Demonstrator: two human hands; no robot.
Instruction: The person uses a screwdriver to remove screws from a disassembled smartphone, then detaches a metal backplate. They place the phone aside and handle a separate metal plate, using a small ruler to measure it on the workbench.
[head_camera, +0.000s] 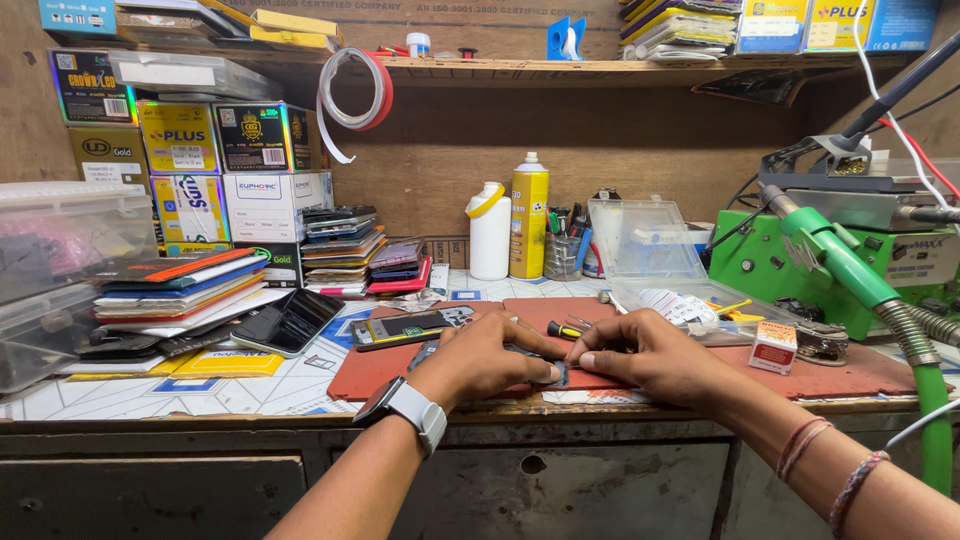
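Both forearms were bare, no sleeves in view. Left hand (487, 358): wrist carried a watch (383, 401) with a dark rectangular face on a pale grey band. Right hand (648, 356): wrist carried thin red thread loops (800, 440) and, further up the arm, a braided pink and lilac thread band (856, 487).

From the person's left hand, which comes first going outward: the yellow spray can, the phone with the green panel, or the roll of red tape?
Head view, from the left hand:
1. Phone with the green panel, flat on the mat, just behind the hand.
2. Yellow spray can, standing at the back of the bench.
3. Roll of red tape, hanging from the shelf, upper left.
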